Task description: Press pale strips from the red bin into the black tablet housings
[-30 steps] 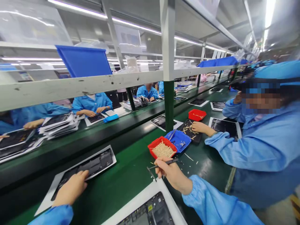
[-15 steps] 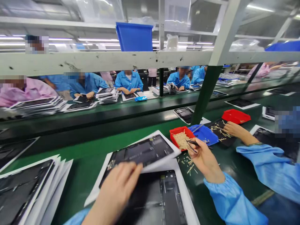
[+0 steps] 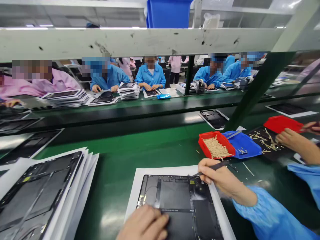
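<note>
An opened tablet [image 3: 175, 193] with dark inner parts lies on a white sheet [image 3: 132, 186] in front of me. My left hand [image 3: 146, 221] rests on the tablet's lower left part, fingers laid on its surface and holding nothing. In my right hand [image 3: 220, 176] are dark tweezers [image 3: 217, 166], their tips at the tablet's top edge near a small yellow patch. Whether the tips grip anything is too small to tell. Just beyond that hand stands a red tray [image 3: 203, 146] of thin beige strips [image 3: 216, 146].
A stack of tablets on white sheets [image 3: 82, 186] stands at my left. A blue tray [image 3: 250, 148] adjoins the red one. A co-worker's hand [image 3: 292, 143] works over a dark strip-covered panel at the right. A green slanted post [image 3: 260, 90] rises behind the trays.
The tablet my left hand held at an angle above the other is gone from there. That hand now lies on the lower tablet. My right hand brought the tweezers from the red tray to the tablet's edge.
</note>
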Demonstrator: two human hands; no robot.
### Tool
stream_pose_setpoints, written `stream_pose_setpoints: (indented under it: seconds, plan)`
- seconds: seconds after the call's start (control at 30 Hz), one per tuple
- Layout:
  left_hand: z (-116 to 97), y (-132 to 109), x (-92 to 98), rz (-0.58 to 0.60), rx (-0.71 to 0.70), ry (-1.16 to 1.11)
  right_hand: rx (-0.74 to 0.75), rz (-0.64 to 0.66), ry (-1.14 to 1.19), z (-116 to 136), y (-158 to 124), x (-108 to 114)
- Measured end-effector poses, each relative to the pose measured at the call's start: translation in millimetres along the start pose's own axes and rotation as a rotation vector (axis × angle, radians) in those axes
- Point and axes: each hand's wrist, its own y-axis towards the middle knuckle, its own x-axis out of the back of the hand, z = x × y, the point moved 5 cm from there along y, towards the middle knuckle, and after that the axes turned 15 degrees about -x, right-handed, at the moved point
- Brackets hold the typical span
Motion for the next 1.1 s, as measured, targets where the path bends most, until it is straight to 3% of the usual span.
stream_pose_setpoints:
  seconds: [0.07, 0.17, 0.27, 0.43, 0.63, 1.1]
  plan:
    - [26, 1, 4.4, 0.041, 0.133, 0.069, 0.006, 0.033, -0.173, 9, 10, -19]
    - [51, -4, -4.6, 0.147, 0.287, 0.174, 0.078, 0.053, -0.354, 22, 29, -48]
    - [50, -9, -16.3, 0.212, 0.255, 0.203, 0.173, 0.024, -0.435, 28, 46, -74]
    - [47, -13, -14.4, 0.158, 0.221, 0.158, 0.229, 0.093, -0.522, 15, 66, -103]
    - [62, -14, -19.5, 0.172, 0.311, 0.197, 0.199, 0.093, -0.594, 4, 80, -108]
    - [59, -17, -23.7, 0.217, 0.271, 0.286, 0.196, 0.101, -0.718, -4, 83, -111]
